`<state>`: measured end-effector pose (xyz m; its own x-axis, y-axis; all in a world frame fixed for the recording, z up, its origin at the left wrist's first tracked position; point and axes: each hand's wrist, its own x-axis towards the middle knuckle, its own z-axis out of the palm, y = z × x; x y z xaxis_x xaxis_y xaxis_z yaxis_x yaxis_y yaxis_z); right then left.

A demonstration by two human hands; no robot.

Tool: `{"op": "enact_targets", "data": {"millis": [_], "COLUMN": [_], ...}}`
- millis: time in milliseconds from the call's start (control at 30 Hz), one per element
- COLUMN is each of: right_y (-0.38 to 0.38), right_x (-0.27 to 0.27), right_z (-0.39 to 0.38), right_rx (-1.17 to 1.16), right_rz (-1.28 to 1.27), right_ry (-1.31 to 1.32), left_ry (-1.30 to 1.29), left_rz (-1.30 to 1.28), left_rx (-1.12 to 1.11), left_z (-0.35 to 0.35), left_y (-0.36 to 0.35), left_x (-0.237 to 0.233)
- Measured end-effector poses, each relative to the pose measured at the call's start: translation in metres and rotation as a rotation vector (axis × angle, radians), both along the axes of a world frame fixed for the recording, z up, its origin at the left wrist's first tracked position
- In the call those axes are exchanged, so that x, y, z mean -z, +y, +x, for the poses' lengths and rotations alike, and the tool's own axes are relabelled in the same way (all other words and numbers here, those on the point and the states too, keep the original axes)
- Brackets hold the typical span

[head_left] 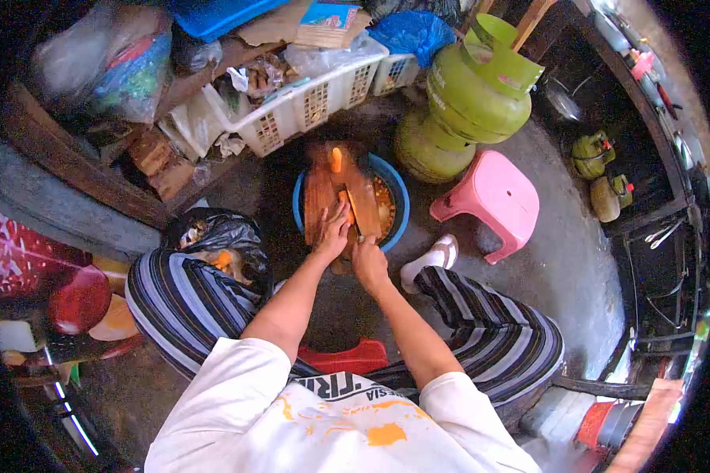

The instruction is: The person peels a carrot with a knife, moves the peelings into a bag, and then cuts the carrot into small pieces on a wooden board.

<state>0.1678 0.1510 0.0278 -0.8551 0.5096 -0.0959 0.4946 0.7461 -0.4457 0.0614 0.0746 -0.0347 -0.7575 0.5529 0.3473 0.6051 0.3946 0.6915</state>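
A wooden cutting board [319, 189] lies across a blue basin [403, 201]. My right hand [368, 257] is closed round the handle of a knife [350, 206], whose blade points away from me over the board. Just left of the blade, my left hand [334, 231] has its fingers on a piece of carrot [342, 195], pressing it to the wood. Another carrot piece [336, 160] lies at the board's far end. Small cut pieces [384, 203] show inside the basin to the right of the board; the board hides the rest.
Green gas cylinders [477, 94] and a pink stool [501, 193] stand to the right. Beyond the basin is a white plastic crate [315, 102] full of odds and ends. A black plastic bag [225, 232] with scraps sits by my left knee.
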Motion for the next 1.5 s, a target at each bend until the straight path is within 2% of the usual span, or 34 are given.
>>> {"op": "enact_targets", "data": {"millis": [100,167,200,333,567,633,733,833,933,1033,1167,1233,1367,1467,1500], "right_y": [0.003,0.004,0.004,0.003,0.004,0.002,0.000,0.003,0.003,0.000,-0.009,-0.008,-0.003,-0.011,-0.010], "right_x": [-0.007,-0.011,-0.011,-0.014,-0.018,-0.038,-0.067,-0.059,-0.061,-0.015,0.001,0.003,-0.003,-0.023,-0.022], "right_z": [0.003,0.005,0.005,0.006,0.005,0.001,-0.006,-0.015,-0.016,-0.014,-0.010,-0.013,-0.016,-0.003,-0.002], "right_rx": [-0.006,0.000,-0.003,-0.005,-0.036,-0.041,-0.214,-0.171,-0.265,-0.266,-0.075,0.019,-0.110,-0.152,-0.102], "right_rz": [0.000,-0.009,-0.009,-0.004,-0.036,-0.036,0.007,-0.010,0.055,0.171,0.030,-0.088,0.063,0.153,0.092], "right_ry": [0.092,0.117,0.116,0.127,0.037,-0.024,-0.101,-0.111,-0.124,-0.116,-0.117,-0.090,-0.080,-0.049,-0.040], "left_ry": [-0.025,-0.035,-0.040,0.122,0.090,0.080,0.094,0.069,0.053,0.041,0.043,0.052,0.052,0.051,0.039], "left_rz": [-0.063,-0.130,-0.163,-0.123,-0.130,-0.114,-0.081,-0.021,-0.030,-0.114,-0.053,-0.015,-0.002,0.024,0.021], "left_rx": [-0.012,-0.010,-0.008,-0.099,-0.120,-0.120,-0.128,-0.148,-0.154,-0.137,-0.154,-0.158,-0.144,-0.160,-0.161], "left_z": [0.003,-0.003,-0.003,0.003,0.004,0.003,0.006,0.007,0.003,0.003,0.008,0.002,0.000,0.004,0.003], "left_y": [-0.002,0.001,0.001,0.001,0.000,0.001,-0.001,0.001,0.001,-0.004,-0.002,0.002,0.002,-0.001,-0.001], "left_x": [0.001,0.025,0.023,0.013,0.015,0.013,0.010,0.005,0.004,0.004,0.004,0.001,-0.005,0.012,0.016]}}
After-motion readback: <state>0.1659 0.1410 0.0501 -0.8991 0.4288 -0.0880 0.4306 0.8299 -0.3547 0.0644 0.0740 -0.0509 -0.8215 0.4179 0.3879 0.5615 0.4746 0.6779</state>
